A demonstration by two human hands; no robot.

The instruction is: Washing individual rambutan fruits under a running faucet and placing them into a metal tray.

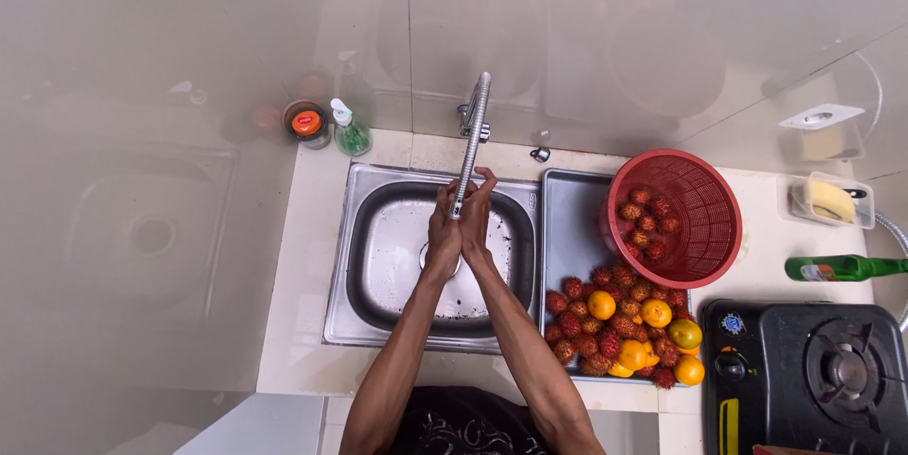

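Faucet spout (470,148), a ribbed metal tube, reaches from the back wall out over the steel sink (378,256). Both hands meet at its outlet end, above the basin. Left hand (443,228) and right hand (476,218) are pressed side by side, fingers (487,178) pointing up and loosely open around the spout tip; they touch it but grip nothing firmly. Can't tell whether water runs. Drain sits directly below the hands.

Right of the basin, on the sink's drainboard (567,218), lies a heap of red rambutans (615,323) mixed with several oranges (602,305). A red plastic basket (683,218) is tilted on its side at the drainboard's far end, a few rambutans inside.

Back left on the bench (303,275): green dish soap bottle (352,131) just beside a small jar with an orange lid (307,124). Far right: clear container holding a yellow sponge (830,200), a green bottle lying flat (842,269), and a black gas stove (804,370) at the front corner.
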